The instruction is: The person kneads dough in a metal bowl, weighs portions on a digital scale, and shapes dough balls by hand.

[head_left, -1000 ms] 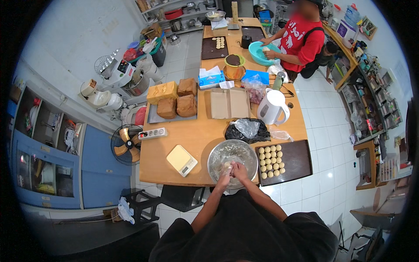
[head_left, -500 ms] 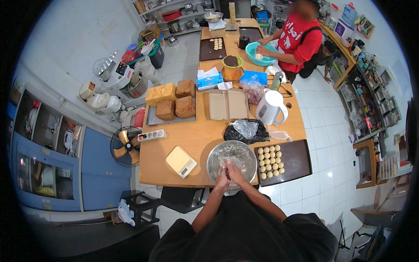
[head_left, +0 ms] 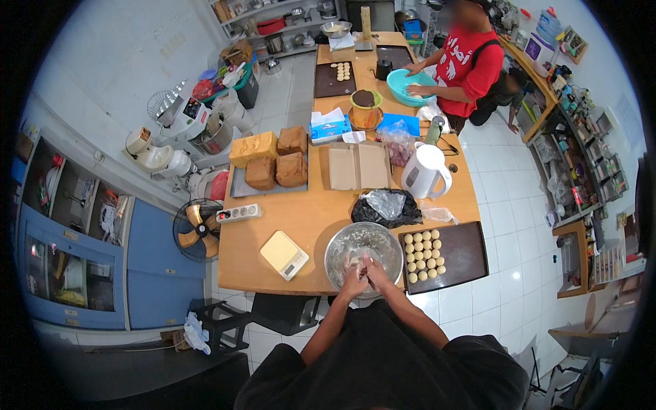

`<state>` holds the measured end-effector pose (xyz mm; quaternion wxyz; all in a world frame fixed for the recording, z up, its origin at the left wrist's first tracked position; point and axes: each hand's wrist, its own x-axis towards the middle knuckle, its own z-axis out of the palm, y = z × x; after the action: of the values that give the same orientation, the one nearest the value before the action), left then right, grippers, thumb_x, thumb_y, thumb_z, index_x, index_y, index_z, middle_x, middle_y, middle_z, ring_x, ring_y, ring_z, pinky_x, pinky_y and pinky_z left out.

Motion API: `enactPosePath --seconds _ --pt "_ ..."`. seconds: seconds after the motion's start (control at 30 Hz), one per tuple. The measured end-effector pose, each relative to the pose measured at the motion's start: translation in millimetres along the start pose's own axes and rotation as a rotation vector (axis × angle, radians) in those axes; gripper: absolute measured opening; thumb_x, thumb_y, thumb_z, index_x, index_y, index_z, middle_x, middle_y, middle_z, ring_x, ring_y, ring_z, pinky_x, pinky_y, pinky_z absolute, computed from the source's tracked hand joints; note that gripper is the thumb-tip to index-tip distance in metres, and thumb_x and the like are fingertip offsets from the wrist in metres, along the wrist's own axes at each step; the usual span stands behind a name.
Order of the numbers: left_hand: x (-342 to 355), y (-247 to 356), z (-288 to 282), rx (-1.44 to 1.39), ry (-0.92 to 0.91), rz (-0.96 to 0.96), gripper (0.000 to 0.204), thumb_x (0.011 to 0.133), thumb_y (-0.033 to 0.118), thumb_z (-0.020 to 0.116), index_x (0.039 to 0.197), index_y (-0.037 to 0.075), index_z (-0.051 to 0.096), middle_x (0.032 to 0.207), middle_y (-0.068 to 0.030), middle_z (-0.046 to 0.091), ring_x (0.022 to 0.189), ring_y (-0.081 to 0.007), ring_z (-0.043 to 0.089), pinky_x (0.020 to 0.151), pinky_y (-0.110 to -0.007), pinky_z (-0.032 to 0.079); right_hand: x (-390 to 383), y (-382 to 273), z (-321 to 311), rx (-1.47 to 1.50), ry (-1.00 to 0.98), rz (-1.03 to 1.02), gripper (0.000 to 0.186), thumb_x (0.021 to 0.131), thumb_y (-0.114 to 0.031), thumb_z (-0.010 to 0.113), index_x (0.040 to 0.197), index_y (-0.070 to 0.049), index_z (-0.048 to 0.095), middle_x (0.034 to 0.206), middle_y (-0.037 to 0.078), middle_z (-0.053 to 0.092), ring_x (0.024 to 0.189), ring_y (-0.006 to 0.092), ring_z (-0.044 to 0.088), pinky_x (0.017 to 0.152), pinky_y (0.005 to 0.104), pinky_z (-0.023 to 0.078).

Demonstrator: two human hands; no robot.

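Observation:
Both my hands are over the near side of a steel mixing bowl at the table's front edge. My left hand has its fingers curled, and my right hand is closed close beside it. Whatever lies in them, if anything, is too small to make out. Whitish residue smears the bowl's inner wall. Right of the bowl, a dark baking tray carries rows of round pale dough balls on its left half. To the left rests a cream kitchen scale.
Behind the bowl sit a black plastic bag, a white electric kettle and an opened cardboard box. Brown loaves fill a tray at left, near a power strip. A co-worker in red reaches into a turquoise basin.
My hands have come slightly apart and shifted a little right and nearer over the bowl. The co-worker's hands have spread apart at the basin.

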<state>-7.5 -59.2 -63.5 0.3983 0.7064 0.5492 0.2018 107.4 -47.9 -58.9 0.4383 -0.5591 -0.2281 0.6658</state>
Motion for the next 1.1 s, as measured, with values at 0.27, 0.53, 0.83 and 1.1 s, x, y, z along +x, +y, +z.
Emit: enactPosePath --seconds 0.27,0.53,0.83,1.1 --pt "-1.6 32.9 -18.0 -0.970 0.152 -0.162 0.076 0.092 0.023 0.057 0.152 0.010 0.012 0.152 -0.0159 0.024 0.140 -0.0313 0.024 0.112 -0.041 0.025 -3.6 -16.1 -5.0 -0.345 0.162 0.005 0.043 0.100 -0.038 0.042 0.098 -0.001 0.064 0.088 0.010 0.066 0.080 0.0191 0.063 0.073 0.0340 0.049" --pt "0.0 26.3 -14.5 -1.021 0.140 -0.413 0.044 0.099 0.033 0.049 0.133 0.004 0.046 0.123 -0.0105 0.056 0.111 -0.0204 0.053 0.094 -0.032 0.043 -28.7 -24.7 30.3 -0.810 -0.006 -0.117 0.064 0.101 -0.049 0.020 0.148 -0.007 0.025 0.154 0.025 0.013 0.142 0.0430 0.010 0.114 0.0477 0.010" --pt "5.7 37.4 -27.2 -0.315 0.236 -0.285 0.034 0.092 0.013 0.051 0.120 -0.004 0.057 0.102 -0.0174 0.067 0.099 -0.0264 0.062 0.088 -0.035 0.047 -14.3 -0.7 28.3 -0.516 0.332 -0.444 0.068 0.100 -0.041 0.034 0.151 -0.005 0.006 0.152 0.033 -0.005 0.143 0.0435 -0.001 0.115 0.0502 0.003" --pt "6.4 16.7 -2.3 -0.066 0.012 0.070 0.063 0.087 0.012 0.046 0.147 0.002 0.026 0.140 -0.0253 0.041 0.140 -0.0342 0.023 0.116 -0.044 0.011 10.7 17.2 -3.6 0.124 0.086 -0.035 0.046 0.099 -0.036 0.041 0.121 0.004 0.052 0.111 0.023 0.060 0.102 0.0361 0.059 0.091 0.0422 0.043"
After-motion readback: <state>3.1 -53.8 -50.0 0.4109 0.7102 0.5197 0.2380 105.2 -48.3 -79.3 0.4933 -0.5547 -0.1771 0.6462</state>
